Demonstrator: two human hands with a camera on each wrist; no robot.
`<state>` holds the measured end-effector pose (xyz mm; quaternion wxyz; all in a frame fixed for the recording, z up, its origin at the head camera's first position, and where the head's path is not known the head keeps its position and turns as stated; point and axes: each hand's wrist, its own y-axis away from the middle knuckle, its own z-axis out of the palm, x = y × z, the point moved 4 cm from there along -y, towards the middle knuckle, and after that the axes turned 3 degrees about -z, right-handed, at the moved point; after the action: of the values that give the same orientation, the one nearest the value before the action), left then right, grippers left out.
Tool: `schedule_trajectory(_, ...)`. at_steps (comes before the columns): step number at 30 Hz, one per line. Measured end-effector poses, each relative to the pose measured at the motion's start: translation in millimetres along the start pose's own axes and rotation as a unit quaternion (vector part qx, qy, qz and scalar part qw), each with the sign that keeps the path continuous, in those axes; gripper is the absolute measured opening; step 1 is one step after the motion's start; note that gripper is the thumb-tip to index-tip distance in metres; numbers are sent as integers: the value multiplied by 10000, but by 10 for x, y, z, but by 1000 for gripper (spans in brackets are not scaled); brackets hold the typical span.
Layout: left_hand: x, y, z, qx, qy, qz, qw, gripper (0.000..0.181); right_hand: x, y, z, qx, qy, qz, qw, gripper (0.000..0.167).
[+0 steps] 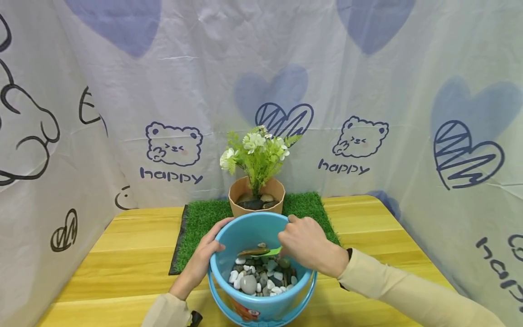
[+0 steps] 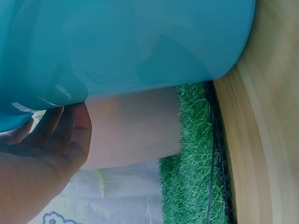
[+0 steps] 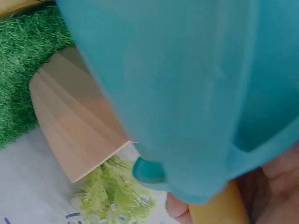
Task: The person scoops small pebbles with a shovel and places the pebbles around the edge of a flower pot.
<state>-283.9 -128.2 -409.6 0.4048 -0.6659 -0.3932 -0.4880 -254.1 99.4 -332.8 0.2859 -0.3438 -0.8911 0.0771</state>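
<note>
A light blue bucket (image 1: 282, 305) stands at the table's front, with white, grey and dark pebbles (image 1: 261, 278) inside. My left hand (image 1: 200, 259) grips its left rim, thumb over the edge; the left wrist view shows the fingers (image 2: 77, 133) against the outer wall. Over the bucket's right rim, my right hand (image 1: 306, 240) holds a small hand shovel by its yellow handle (image 3: 219, 205). The shovel's green part (image 1: 274, 251) shows below the fist, and a long brown piece (image 1: 253, 252) lies along its end above the pebbles; whether that is blade or stone I cannot tell.
Behind the bucket, a peach-coloured pot (image 1: 241, 209) holds white flowers (image 1: 255, 143) and several stones. It stands on an artificial grass mat (image 1: 196, 227) on the yellow wood table (image 1: 122, 254). A printed white curtain (image 1: 229, 54) encloses the back and sides.
</note>
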Motion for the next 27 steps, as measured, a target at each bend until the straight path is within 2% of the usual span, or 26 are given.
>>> schedule_trajectory(11,-9,11,5,-10,-84,84,9999,67,24,-40,103,409,14,-359,9985,39)
schedule_trajectory(16,-17,21,4,-29,-87,126,9999,67,0,-23,69,522,-25,-416,9978,37)
schedule_trajectory(27,-10,22,-8,-14,-112,144,9998,67,-43,8,-8,934,340,-654,9929,34)
